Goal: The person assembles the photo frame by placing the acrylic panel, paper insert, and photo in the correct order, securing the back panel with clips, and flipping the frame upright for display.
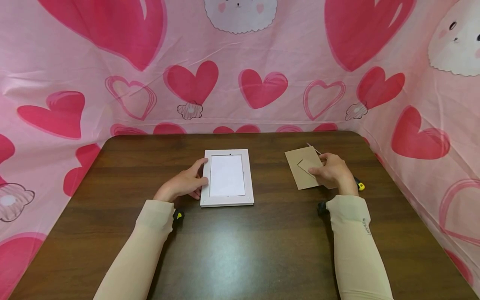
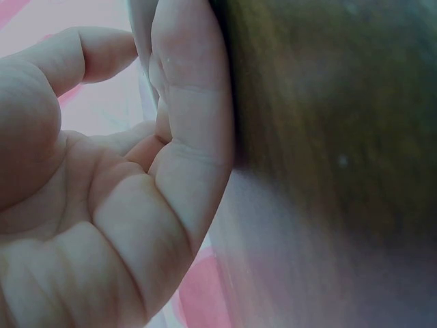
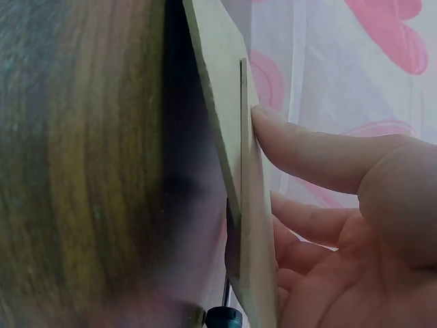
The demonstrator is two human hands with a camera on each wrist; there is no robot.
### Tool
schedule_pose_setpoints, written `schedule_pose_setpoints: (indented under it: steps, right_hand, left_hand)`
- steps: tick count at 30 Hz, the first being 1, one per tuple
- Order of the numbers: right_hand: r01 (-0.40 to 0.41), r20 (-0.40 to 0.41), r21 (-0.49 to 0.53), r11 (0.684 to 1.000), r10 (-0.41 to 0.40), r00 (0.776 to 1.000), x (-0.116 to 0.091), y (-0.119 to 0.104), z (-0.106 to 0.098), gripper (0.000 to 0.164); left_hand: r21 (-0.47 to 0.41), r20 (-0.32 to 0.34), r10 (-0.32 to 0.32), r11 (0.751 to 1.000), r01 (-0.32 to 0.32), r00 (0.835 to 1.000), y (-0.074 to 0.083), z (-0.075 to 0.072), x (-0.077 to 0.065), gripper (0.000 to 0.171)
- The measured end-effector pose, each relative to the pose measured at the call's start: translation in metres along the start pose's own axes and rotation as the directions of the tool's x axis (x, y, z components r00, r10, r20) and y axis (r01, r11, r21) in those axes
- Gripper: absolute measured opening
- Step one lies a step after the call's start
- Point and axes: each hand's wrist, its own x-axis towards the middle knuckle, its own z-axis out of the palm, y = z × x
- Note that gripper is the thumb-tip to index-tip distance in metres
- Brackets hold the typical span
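Note:
A white picture frame (image 1: 227,201) lies flat on the table, with a white sheet (image 1: 226,176) showing in its opening. My left hand (image 1: 185,181) holds the frame's left edge, the thumb on top and other fingers low against the side; the left wrist view (image 2: 102,198) shows this close up. On the right, my right hand (image 1: 333,168) pinches a brown backing board (image 1: 296,175) with an easel flap, thumb on its face and fingers behind. The board appears tilted off the table in the right wrist view, its edge (image 3: 212,102) standing clear of the wood.
A screwdriver with a yellow and black handle (image 1: 360,184) lies by the right hand, partly hidden by hand and board. The brown wooden table (image 1: 240,258) spreads in front. A pink cloth with hearts (image 1: 150,50) hangs behind and at both sides.

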Motion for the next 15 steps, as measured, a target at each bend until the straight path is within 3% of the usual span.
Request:
schedule_pose_setpoints:
  steps: [15]
  right_hand:
    - [0.026, -0.021, 0.042, 0.999, -0.025, 0.999, -0.0015, -0.0037, -0.0032, 0.064]
  left_hand:
    - [0.003, -0.004, -0.011, 1.000, 0.011, 1.000, 0.0013, 0.0003, -0.0005, 0.082]
